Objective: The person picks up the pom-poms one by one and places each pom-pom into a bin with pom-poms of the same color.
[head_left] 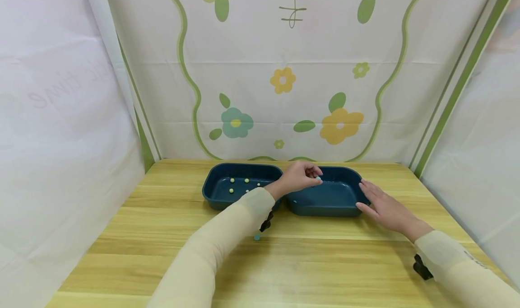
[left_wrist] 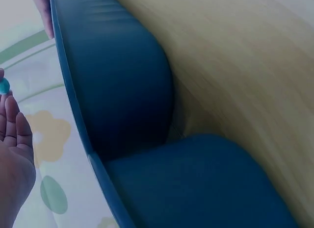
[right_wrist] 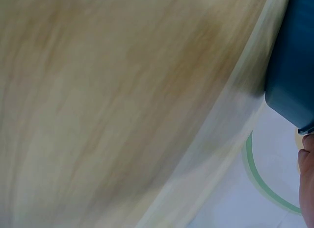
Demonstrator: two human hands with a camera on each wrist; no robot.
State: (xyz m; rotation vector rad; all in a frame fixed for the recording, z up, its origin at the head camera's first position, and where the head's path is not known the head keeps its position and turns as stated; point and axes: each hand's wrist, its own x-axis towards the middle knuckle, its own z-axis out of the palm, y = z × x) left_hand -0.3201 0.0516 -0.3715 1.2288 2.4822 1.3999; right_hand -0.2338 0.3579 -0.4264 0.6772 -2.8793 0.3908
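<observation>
My left hand [head_left: 299,178] reaches over the right-hand dark blue tray [head_left: 325,211] and pinches a small light-blue ball [head_left: 318,179] between thumb and fingertips. In the left wrist view the same ball [left_wrist: 4,86] shows at the left edge, beside the fingers [left_wrist: 11,115]. At the tray's right end, my right hand [head_left: 386,207] touches the rim with its fingers extended. A tiny light-blue piece [head_left: 294,201] lies inside that tray near its left end. The left-hand dark blue tray [head_left: 215,204] holds several small pale-yellow balls [head_left: 231,191]; my left forearm covers part of it.
Both trays stand side by side near the back of the wooden table [head_left: 308,263]. A blue-green ball [head_left: 257,237] lies on the table in front of them, close to the left sleeve [head_left: 219,226]. Behind the table hangs a flower-patterned cloth [head_left: 260,86].
</observation>
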